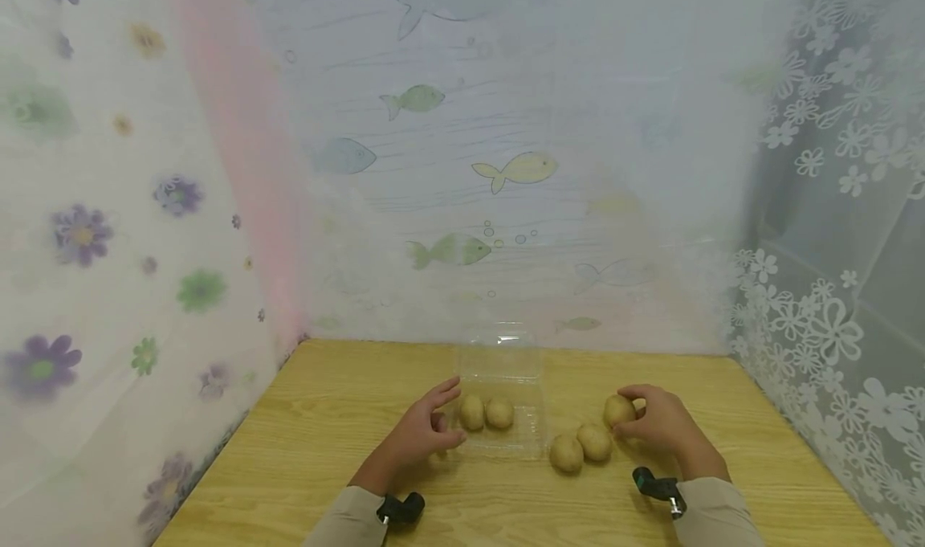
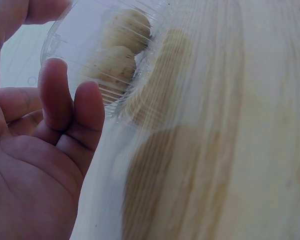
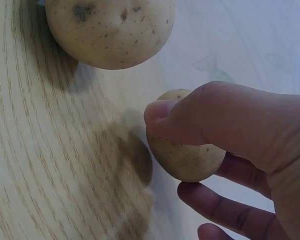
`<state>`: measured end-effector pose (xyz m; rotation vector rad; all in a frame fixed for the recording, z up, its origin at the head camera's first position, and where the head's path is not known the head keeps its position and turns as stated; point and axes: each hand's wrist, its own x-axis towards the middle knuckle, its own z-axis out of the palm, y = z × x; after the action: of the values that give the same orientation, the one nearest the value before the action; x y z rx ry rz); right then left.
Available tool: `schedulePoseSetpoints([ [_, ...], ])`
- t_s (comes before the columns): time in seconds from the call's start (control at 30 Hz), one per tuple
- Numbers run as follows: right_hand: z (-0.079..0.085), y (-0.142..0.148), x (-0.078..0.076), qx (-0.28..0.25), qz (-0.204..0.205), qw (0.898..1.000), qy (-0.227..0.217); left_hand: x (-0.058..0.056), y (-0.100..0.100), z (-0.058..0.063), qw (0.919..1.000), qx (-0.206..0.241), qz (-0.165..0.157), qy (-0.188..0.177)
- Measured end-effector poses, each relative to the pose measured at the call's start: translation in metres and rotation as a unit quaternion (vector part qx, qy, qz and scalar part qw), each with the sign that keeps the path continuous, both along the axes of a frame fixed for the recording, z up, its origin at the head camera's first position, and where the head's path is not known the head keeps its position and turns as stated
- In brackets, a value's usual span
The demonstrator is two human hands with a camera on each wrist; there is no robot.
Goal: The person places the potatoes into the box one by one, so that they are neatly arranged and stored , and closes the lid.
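Head view: nearest me, two round, yellow-brown potatoes [image 1: 567,454] sit side by side on the yellow wood-grain table [image 1: 289,467]. Just beyond, my right hand [image 1: 663,423] pinches a third round, yellow-brown potato [image 1: 618,411] between thumb and fingers; too loose a pinch could let it slip and roll. My left hand [image 1: 419,428], fingers relaxed and gripping nothing, is beside the clear plastic box [image 1: 530,433], where two more potatoes [image 1: 499,412] lie; a knock could slide it. Farther back, its raised transparent lid [image 1: 499,360] could fall if bumped.

Wore plain beige sleeves [image 1: 348,521] and, by each cuff [image 1: 367,499], a bent black mount [image 1: 410,508] with a small silvery part [image 1: 677,510], marked green on the right.
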<state>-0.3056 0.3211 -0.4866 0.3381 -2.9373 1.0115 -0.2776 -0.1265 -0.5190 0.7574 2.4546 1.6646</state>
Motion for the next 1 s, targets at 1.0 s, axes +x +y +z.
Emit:
schedulePoseSetpoints([
  [1.0, 0.019, -0.030, -0.007, -0.035, -0.032, 0.997, 0.053, -0.026, -0.014, 0.001, 0.9997, 0.001, -0.022, 0.008],
])
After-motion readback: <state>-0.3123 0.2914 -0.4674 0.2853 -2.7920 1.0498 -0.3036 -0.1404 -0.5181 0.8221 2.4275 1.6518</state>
